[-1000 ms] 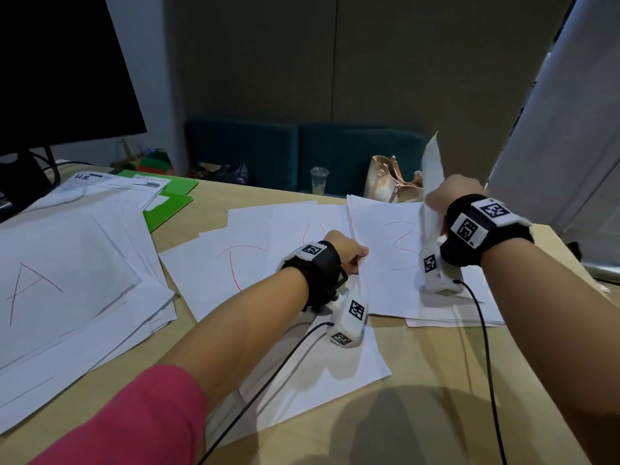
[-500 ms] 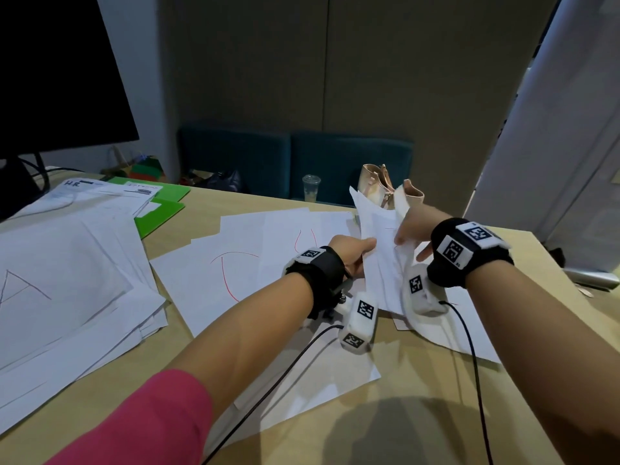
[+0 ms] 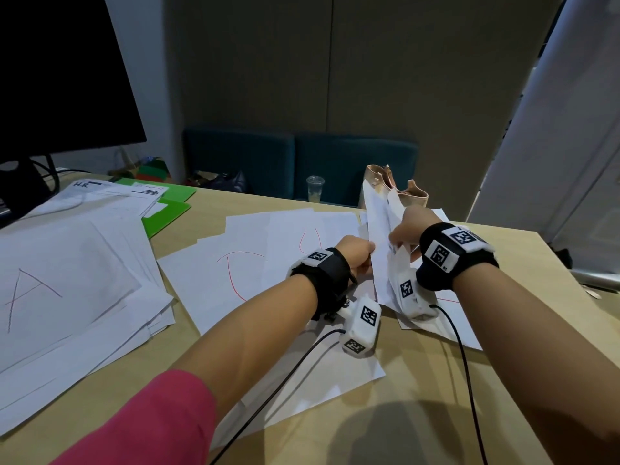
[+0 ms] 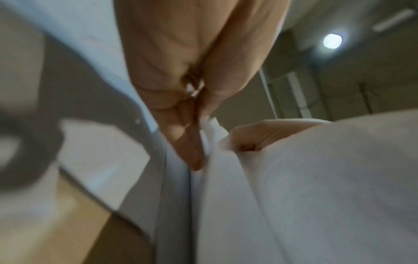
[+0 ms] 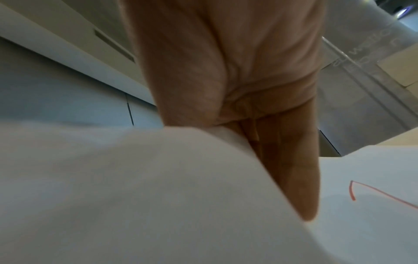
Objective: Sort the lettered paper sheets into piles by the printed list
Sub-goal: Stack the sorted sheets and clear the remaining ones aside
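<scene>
Both hands hold up a small bundle of white sheets [image 3: 380, 239] on edge above the right pile [image 3: 459, 330]. My left hand [image 3: 357, 256] pinches the bundle's left edge [image 4: 210, 128] between thumb and fingers. My right hand [image 3: 407, 229] grips the same sheets [image 5: 158, 178] from the right, fingers curled round them. Flat on the table lie a sheet with a red T [image 3: 241, 273], a sheet with a red U [image 3: 308, 236], and at the left a stack topped by an A sheet [image 3: 30, 293]. A red stroke shows on the sheet under my right hand [image 5: 384, 194].
A dark monitor [image 3: 60, 72] stands at the far left, with printed papers [image 3: 110, 193] and green folders [image 3: 167, 213] behind the A stack. A plastic cup [image 3: 314, 187] and a tan bag [image 3: 392, 186] stand at the table's far edge. Cables trail from both wrists.
The right hand has brought its raised sheet down and left to the left hand. Both hands now hold a bundle upright together above the right pile.
</scene>
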Demonstrator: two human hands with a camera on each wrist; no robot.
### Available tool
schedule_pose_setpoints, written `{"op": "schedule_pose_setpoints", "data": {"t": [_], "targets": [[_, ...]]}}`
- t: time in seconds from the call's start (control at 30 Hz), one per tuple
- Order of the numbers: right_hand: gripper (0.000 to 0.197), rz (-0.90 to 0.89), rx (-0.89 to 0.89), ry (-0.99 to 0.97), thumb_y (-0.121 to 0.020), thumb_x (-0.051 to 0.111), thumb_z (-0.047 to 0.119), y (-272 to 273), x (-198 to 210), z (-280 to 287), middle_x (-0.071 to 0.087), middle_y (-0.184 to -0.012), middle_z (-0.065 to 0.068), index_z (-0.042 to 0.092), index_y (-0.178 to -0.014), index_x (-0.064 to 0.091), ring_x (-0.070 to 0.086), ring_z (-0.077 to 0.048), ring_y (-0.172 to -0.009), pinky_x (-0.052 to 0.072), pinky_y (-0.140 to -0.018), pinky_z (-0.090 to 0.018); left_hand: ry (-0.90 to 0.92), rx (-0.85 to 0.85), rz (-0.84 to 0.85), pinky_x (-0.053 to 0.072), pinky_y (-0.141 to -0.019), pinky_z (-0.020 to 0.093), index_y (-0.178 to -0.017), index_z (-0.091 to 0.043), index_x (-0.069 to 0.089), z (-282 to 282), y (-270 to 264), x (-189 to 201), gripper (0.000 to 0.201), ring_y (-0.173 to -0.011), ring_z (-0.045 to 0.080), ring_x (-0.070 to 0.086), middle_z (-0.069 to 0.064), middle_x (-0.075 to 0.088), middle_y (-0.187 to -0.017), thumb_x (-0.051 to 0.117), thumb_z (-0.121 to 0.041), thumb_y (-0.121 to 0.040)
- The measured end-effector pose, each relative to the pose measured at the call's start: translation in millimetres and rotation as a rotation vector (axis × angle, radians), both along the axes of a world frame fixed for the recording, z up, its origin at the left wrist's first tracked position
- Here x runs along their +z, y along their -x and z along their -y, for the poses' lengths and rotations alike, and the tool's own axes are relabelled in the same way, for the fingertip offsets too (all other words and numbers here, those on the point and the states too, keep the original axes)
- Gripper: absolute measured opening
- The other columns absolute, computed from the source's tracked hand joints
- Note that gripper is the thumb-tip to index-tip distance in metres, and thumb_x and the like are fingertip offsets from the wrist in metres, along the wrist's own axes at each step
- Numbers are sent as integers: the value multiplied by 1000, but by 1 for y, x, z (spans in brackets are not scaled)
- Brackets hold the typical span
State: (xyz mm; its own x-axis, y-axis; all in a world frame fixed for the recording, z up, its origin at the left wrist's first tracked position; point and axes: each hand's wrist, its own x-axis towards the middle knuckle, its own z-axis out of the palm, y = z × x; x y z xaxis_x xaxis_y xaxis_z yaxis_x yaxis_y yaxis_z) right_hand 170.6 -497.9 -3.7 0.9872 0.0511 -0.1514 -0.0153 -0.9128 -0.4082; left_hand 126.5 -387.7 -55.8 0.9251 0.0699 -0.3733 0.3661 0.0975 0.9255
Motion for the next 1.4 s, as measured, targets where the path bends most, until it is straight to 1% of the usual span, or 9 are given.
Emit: {"op": "schedule_pose_setpoints", "data": {"t": [0.1, 0.2, 0.33, 0.43, 0.57, 0.8, 1.03, 1.17, 1.4], "targets": [[12, 93, -50, 73, -83, 59, 7, -3, -2, 2, 64, -90, -17, 4, -74, 52, 67, -33, -85, 57, -77, -38, -470, -33, 55, 57, -74, 35, -101, 3, 58, -16, -6, 9, 30, -81, 29, 67, 15, 65, -88, 58, -25, -92], [16, 97, -51, 148, -85, 61, 10, -4, -3, 3, 61, -84, -13, 4, -72, 53, 65, -31, -83, 51, -64, -31, -1079, -64, 74, 50, -76, 29, -105, -3, 61, -56, -8, 26, 33, -96, 31, 64, 12, 66, -105, 59, -31, -89], [29, 76, -59, 201, -84, 63, 14, -5, -4, 2, 58, -83, -12, -5, -106, 57, 59, -29, -78, 44, -56, -28, -1493, -113, -126, 46, -91, 39, -114, -15, 56, -110, -1, 19, 48, -114, 33, 50, 10, 55, -120, 64, -50, -81], [24, 52, -58, 193, -82, 60, 7, -7, 0, 2, 57, -86, -14, -2, -104, 55, 63, -32, -86, 50, -68, -32, -1392, -139, -283, 50, -88, 49, -102, -13, 60, -127, -4, 8, 69, -106, 34, 53, 9, 58, -105, 73, -64, -58], [32, 107, -69, 202, -83, 59, 6, -11, 8, 6, 58, -99, -15, -3, -114, 56, 56, -29, -81, 46, -64, -29, -1287, -191, -264, 52, -87, 46, -69, -20, 54, -134, -9, 12, 44, -87, 31, 62, 4, 62, -83, 80, -54, -59], [10, 207, -100, 293, -84, 59, 4, -6, 32, 15, 51, -73, -10, 3, -78, 52, 53, -27, -74, 41, -64, -28, -1323, -45, -107, 47, -89, 36, -125, -2, 58, -140, -7, 33, 37, -115, 34, 57, 15, 59, -126, 58, -17, -91], [23, 254, -110, 272, -84, 57, 6, 2, 45, 18, 48, -64, -8, 5, -63, 48, 51, -24, -64, 40, -57, -28, -1434, 214, 188, 42, -80, 37, -115, 4, 59, -121, -5, 132, 30, -110, 37, 58, 22, 58, -123, 40, -6, -95], [20, 241, -107, 307, -81, 58, 4, 9, 57, 14, 50, -71, -10, -12, -91, 51, 56, -28, -74, 45, -65, -31, -1272, 305, 312, 44, -88, 37, -124, 4, 53, -106, -9, 172, 32, -116, 37, 55, 21, 55, -129, 42, -7, -96], [18, 315, -100, 395, -86, 54, 7, 16, 69, 18, 55, -70, -11, 3, -68, 54, 52, -29, -74, 46, -74, -34, -971, 194, 208, 45, -91, 33, -124, 8, 55, -89, -17, 121, 34, -119, 35, 54, 22, 57, -128, 41, -6, -96]]}}
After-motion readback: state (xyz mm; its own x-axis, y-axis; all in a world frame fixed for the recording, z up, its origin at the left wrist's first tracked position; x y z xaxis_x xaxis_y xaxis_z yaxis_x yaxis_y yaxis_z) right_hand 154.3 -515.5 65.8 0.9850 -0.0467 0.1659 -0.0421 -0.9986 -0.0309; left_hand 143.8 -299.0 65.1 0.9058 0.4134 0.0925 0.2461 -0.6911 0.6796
